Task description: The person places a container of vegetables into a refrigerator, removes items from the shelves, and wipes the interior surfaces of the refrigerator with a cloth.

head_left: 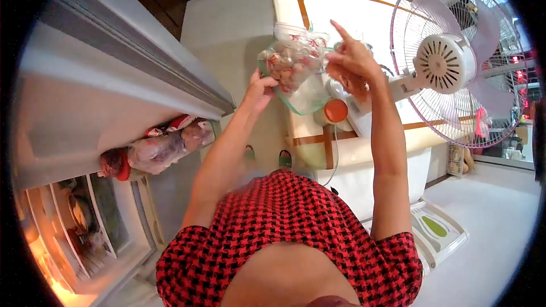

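Observation:
A clear plastic bag of small round brownish items (293,65) is at the edge of a white chest with brown tape (355,5). Under and beside the bag shows a green-rimmed clear container (307,99). My left hand (261,90) is at the container's left edge, fingers curled round the rim. On the right of the bag, my right hand (354,57) has its index finger stretched out and its thumb apart, near the bag's side. Just below that hand is a bag with orange-brown contents (348,82). An orange-topped jar (335,111) stands close by.
A fan (446,62) stands at the right, close to my right forearm. At the left is an open fridge door (74,119) with wrapped packages (159,150) on its shelf; lit fridge shelves (74,227) lie below. A white stool (438,230) stands at the lower right.

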A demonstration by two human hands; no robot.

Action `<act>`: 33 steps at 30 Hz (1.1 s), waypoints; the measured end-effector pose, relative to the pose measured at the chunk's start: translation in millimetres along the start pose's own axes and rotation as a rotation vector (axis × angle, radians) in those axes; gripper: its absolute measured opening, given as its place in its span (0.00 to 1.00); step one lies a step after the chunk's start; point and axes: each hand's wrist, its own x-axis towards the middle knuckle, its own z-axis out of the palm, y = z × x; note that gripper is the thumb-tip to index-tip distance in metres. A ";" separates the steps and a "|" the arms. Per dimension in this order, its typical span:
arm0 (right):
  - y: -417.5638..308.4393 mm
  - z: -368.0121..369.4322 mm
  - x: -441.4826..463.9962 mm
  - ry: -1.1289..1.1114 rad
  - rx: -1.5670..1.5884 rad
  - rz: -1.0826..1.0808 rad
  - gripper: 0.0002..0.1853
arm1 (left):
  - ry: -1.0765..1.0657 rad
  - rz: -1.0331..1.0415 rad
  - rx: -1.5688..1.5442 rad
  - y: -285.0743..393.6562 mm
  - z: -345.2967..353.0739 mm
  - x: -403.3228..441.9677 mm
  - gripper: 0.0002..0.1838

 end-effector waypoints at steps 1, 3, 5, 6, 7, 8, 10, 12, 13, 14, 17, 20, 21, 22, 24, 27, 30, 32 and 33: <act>-18.5 2.8 -4.9 -0.027 -0.060 -0.033 0.39 | -0.021 -0.031 0.061 1.7 1.9 3.0 0.36; -22.5 19.1 -1.0 -0.043 -0.102 -0.125 0.38 | -0.025 -0.022 0.084 -2.7 1.8 14.2 0.35; -28.9 27.5 2.0 -0.050 -0.168 -0.173 0.30 | -0.033 -0.014 0.105 -4.5 1.6 19.7 0.35; -24.3 32.3 5.4 -0.048 -0.168 -0.165 0.30 | -0.029 -0.027 0.132 -4.0 0.1 21.3 0.35; -20.5 36.9 9.6 0.033 -0.176 -0.146 0.24 | -0.027 -0.039 0.158 -2.6 1.8 23.1 0.34; -16.5 38.7 13.4 0.117 -0.186 -0.127 0.20 | -0.034 -0.042 0.156 -1.7 3.7 23.8 0.34; -10.3 36.0 14.2 0.206 -0.112 -0.079 0.13 | -0.003 -0.079 0.127 -0.8 4.1 22.1 0.34; -5.2 28.1 12.7 0.316 0.027 -0.067 0.11 | -0.029 -0.058 0.158 -5.2 -14.3 34.3 0.34; -6.2 21.9 12.1 0.349 0.001 -0.006 0.10 | -0.060 -0.040 0.198 -6.3 -23.8 38.5 0.35; -4.5 14.6 10.2 0.360 0.071 0.036 0.12 | -0.046 -0.041 0.198 -2.1 -22.3 37.2 0.35; 14.1 -0.4 7.9 0.473 0.046 0.073 0.11 | -0.098 -0.002 0.171 6.3 -17.6 38.9 0.34; 6.9 -18.2 -5.7 0.480 -0.213 0.076 0.09 | 0.101 -0.031 0.009 6.7 -22.4 45.1 0.33; 1.3 -20.8 -7.7 0.394 -0.360 0.131 0.09 | 0.149 0.032 -0.035 3.9 -23.5 49.6 0.32; -1.3 -22.6 -7.0 0.309 -0.505 0.185 0.09 | 0.193 0.098 -0.078 3.3 -21.7 54.8 0.32; 17.5 -20.1 4.8 0.231 -0.656 0.186 0.09 | 0.219 0.139 -0.102 2.4 -16.8 66.8 0.30; 22.1 -23.7 12.4 0.099 -0.829 0.170 0.09 | 0.203 0.263 -0.140 -1.9 -6.6 92.0 0.27; 38.8 -22.4 25.8 -0.046 -0.909 0.166 0.11 | 0.143 0.355 -0.183 -12.2 -21.5 140.6 0.22; 43.2 -16.2 32.9 -0.076 -0.913 0.173 0.10 | 0.410 0.287 -0.508 -20.6 -34.4 176.4 0.19; 43.0 -13.5 30.5 0.059 -0.929 0.218 0.10 | 0.395 0.277 -0.511 -21.9 -34.3 186.4 0.19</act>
